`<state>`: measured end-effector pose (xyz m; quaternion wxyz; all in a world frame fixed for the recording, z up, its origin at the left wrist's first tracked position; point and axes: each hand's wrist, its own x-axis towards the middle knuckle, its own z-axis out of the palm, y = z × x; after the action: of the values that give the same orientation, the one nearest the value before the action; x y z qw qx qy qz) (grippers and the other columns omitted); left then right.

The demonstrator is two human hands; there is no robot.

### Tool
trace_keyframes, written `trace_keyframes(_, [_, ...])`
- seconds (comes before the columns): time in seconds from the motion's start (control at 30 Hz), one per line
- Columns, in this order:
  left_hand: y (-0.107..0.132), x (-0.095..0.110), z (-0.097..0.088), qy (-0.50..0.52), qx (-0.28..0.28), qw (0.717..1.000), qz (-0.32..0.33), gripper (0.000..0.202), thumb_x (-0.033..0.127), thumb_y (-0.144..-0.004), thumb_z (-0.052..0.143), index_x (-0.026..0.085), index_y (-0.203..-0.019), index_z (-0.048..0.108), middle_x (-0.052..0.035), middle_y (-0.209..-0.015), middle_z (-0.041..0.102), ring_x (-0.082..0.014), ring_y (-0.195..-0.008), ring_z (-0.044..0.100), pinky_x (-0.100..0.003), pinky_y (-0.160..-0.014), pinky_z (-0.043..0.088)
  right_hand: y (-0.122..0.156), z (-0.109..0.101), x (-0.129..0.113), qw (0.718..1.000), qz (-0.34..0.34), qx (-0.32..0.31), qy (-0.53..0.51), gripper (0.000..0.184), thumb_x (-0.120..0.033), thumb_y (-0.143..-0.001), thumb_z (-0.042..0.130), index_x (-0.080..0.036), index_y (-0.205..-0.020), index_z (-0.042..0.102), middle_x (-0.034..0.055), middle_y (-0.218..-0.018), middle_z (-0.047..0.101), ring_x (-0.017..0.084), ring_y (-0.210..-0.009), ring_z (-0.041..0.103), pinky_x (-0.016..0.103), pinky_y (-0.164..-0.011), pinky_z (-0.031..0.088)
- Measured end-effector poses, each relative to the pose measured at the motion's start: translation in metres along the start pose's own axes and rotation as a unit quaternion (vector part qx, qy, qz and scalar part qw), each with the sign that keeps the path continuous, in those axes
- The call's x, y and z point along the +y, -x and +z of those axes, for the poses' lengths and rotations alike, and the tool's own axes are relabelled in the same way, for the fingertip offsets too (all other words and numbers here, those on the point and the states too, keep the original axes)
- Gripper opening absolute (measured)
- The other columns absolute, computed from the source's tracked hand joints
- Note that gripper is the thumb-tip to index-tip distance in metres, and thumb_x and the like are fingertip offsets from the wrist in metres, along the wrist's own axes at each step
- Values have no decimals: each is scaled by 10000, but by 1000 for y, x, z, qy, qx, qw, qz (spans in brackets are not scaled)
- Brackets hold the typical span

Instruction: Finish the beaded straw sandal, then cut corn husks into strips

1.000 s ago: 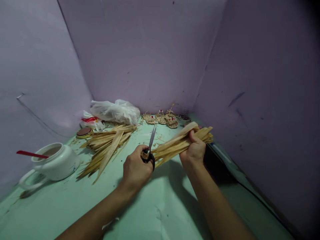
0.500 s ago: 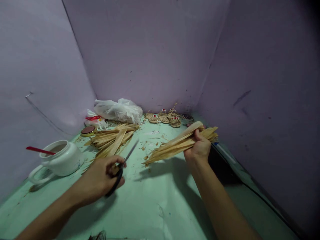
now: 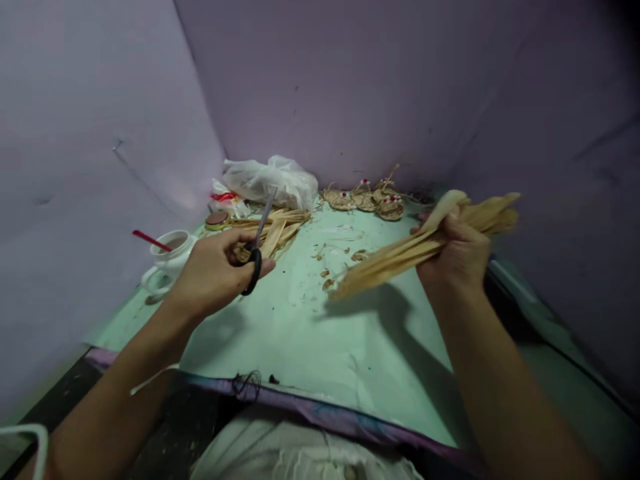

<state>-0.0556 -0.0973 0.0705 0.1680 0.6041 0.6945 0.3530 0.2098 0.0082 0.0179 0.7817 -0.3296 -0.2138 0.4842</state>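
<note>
My left hand (image 3: 213,270) is closed on a pair of scissors (image 3: 257,270) with black handles, its blades pointing up and away from me. Beyond that hand lies a pile of dried husks (image 3: 280,233), partly covered by it. My right hand (image 3: 457,257) grips a bundle of long, pale yellow dried husks (image 3: 390,268) above the green tabletop (image 3: 310,340). The bundle's trimmed-looking end points left and slightly down, blurred a little. One husk folds over near my thumb. A gap separates the scissors from the bundle.
At the back stand a white plastic bag (image 3: 270,180) and small woven pieces with red and white beads (image 3: 390,208). A white pot (image 3: 175,267) holding a red-handled tool (image 3: 151,240) is at left, near a round tin (image 3: 217,220). Dark thread (image 3: 247,385) lies at the front edge.
The view has tilted down, bringing the table's front edge and my lap into sight. The scissors point more steeply upward. My right hand and the husk bundle appear further right.
</note>
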Motion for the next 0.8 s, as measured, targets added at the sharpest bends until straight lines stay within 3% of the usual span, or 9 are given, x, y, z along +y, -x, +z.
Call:
trace_keyframes(0.07, [0, -2, -1, 16, 9, 1000, 2, 357, 376, -570, 699, 177, -854, 611, 35, -482, 528, -112, -402, 484, -195, -375, 328, 20, 7, -10, 988, 78, -83, 109, 201, -254, -786, 488, -168, -651, 609, -68, -423, 484, 45, -315, 430, 166, -346, 392])
trace_keyframes(0.13, [-2, -3, -6, 22, 19, 1000, 7, 338, 350, -567, 700, 179, -849, 625, 34, -468, 525, -104, -379, 474, -194, -363, 322, 45, 17, -16, 955, 100, -166, 224, 112, -247, -679, 631, -146, -642, 602, -70, -416, 470, 46, -312, 392, 157, -294, 324])
trace_keyframes(0.23, [-3, 5, -17, 39, 40, 998, 22, 327, 315, -557, 708, 177, -845, 637, 29, -486, 550, -86, -372, 468, -185, -361, 334, 88, 37, -6, 902, 52, -282, 321, 167, -170, -608, 661, -150, -495, 540, -64, -399, 455, 40, -338, 358, 142, -287, 250])
trace_keyframes(0.3, [-1, 16, -24, 54, 73, 995, 37, 313, 311, -554, 718, 177, -826, 643, 29, -497, 561, -78, -377, 471, -177, -358, 342, 117, 52, 17, 894, 34, -328, 304, 168, -141, -595, 646, -167, -482, 524, -69, -413, 458, 49, -374, 356, 144, -306, 248])
trace_keyframes(0.37, [2, 29, -34, 81, 124, 987, 64, 291, 288, -558, 727, 169, -811, 646, 26, -505, 571, -82, -395, 497, -176, -368, 368, 145, 69, 47, 916, 85, -319, 229, 123, -188, -603, 642, -183, -547, 533, -73, -467, 475, 68, -415, 403, 163, -349, 330])
trace_keyframes(0.47, [6, 48, -54, 112, 208, 964, 125, 294, 246, -580, 730, 127, -836, 648, 5, -544, 603, -102, -420, 541, -199, -389, 417, 180, 99, 86, 939, 309, -144, 47, 166, -331, -674, 588, -177, -710, 537, -37, -575, 540, 112, -449, 520, 242, -420, 456])
trace_keyframes(0.53, [6, 60, -66, 94, 245, 952, 156, 320, 232, -595, 730, 95, -870, 644, -13, -570, 617, -126, -446, 569, -227, -403, 440, 197, 119, 100, 932, 353, -65, -58, 209, -341, -678, 585, -170, -787, 536, -7, -695, 590, 121, -494, 572, 269, -484, 501])
trace_keyframes(0.67, [6, 78, -77, 19, 256, 949, 181, 324, 216, -608, 723, 97, -900, 646, -11, -594, 618, -109, -468, 561, -203, -411, 412, 205, 140, 97, 943, 282, -139, -110, 216, -361, -666, 600, -184, -782, 558, -7, -721, 591, 130, -555, 595, 258, -507, 492])
trace_keyframes(0.8, [6, 80, -73, -8, 239, 952, 190, 314, 228, -574, 736, 111, -858, 670, 15, -543, 575, -82, -466, 535, -172, -415, 357, 182, 117, 58, 953, 167, -254, 10, 199, -386, -704, 569, -196, -665, 524, -36, -581, 507, 123, -525, 534, 245, -496, 440])
